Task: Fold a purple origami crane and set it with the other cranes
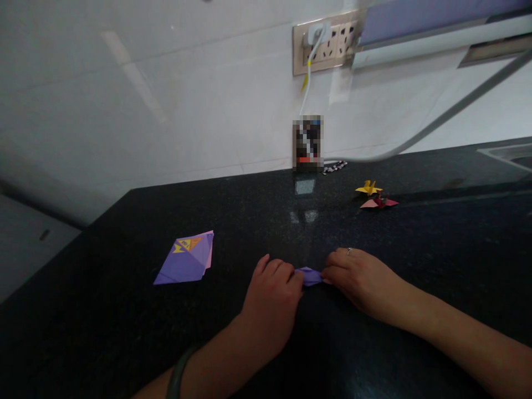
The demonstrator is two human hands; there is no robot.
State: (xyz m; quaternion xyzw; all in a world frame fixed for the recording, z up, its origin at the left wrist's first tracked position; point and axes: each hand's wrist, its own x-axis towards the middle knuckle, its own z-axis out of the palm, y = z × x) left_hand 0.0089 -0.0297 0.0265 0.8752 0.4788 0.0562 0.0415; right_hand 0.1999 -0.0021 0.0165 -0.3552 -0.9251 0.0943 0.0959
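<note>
On the dark desk (249,221), the left hand (275,293) and right hand (366,280) flanked a folded purple paper (310,276), each grip pinched around one end, seemingly to steady it.

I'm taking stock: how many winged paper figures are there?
2: a yellow folded-paper bird at back right, and a red-pink folded-paper bird just in front.

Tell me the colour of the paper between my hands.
The paper is purple, in the head view.
</note>
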